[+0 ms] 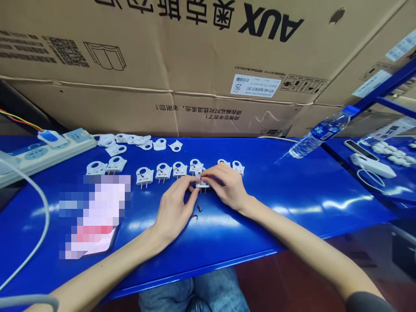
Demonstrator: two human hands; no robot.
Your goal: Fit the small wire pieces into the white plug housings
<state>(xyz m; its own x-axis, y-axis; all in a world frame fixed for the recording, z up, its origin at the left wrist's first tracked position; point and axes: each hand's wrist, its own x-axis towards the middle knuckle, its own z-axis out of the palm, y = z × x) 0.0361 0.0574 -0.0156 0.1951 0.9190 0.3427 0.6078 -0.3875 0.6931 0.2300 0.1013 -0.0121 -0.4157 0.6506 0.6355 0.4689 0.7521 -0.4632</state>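
While left hand [173,206], right hand [230,189] hold white plug [203,185] — blue table [279,216] beneath

Table [325,199]: glossy deep blue, streaked with white glare. Plugs [144,176]: white, with brass-yellow prongs [146,185]. Held plug [203,185]: white, marked with dark spots. Wire bits [199,209]: red and black. Carton [195,69]: brown, printed with black lettering [274,24] and a black-chequered QR code [68,52]. Label [255,86]: white with black print. Bottle [300,148]: clear, with blue cap [351,111] and blue-and-white wrapper [327,130]. Strip [42,154]: off-white. Leads [22,119]: yellow and red. Phone [100,208]: pale pink with a red band, pixelated. Jeans [217,290]: faded blue. Sleeve [364,302]: dark grey.
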